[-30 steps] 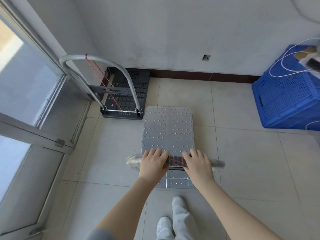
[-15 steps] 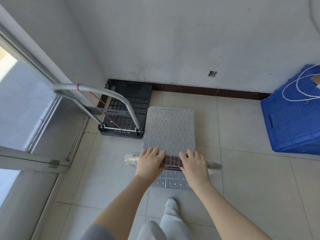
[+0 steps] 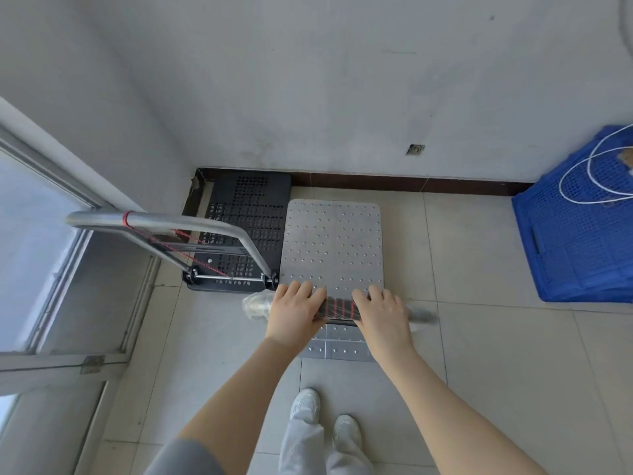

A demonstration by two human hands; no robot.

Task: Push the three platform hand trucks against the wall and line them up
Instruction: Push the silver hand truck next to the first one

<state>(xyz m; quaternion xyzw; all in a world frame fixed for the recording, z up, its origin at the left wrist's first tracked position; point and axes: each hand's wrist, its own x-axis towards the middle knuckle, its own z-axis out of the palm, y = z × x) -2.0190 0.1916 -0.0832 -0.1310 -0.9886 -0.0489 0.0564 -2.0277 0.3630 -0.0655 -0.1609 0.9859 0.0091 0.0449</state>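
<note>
A black perforated hand truck (image 3: 251,214) stands in the corner, its far end against the brown skirting, with a metal handle (image 3: 161,222) tied with red cord. Right beside it is a silver studded hand truck (image 3: 332,248), its front edge a short gap from the wall. My left hand (image 3: 294,311) and my right hand (image 3: 382,315) both grip the silver truck's handle bar (image 3: 339,308), which is wrapped in plastic and red cord. Only two trucks are in view.
A blue plastic crate (image 3: 579,234) with a white cable on it sits against the wall at the right. A window frame (image 3: 68,303) runs along the left. My feet (image 3: 322,416) stand on bare tiles behind the silver truck.
The silver truck has rolled forward toward the wall and now lies alongside the black truck. I have stepped forward with it; both hands kept their grip.
</note>
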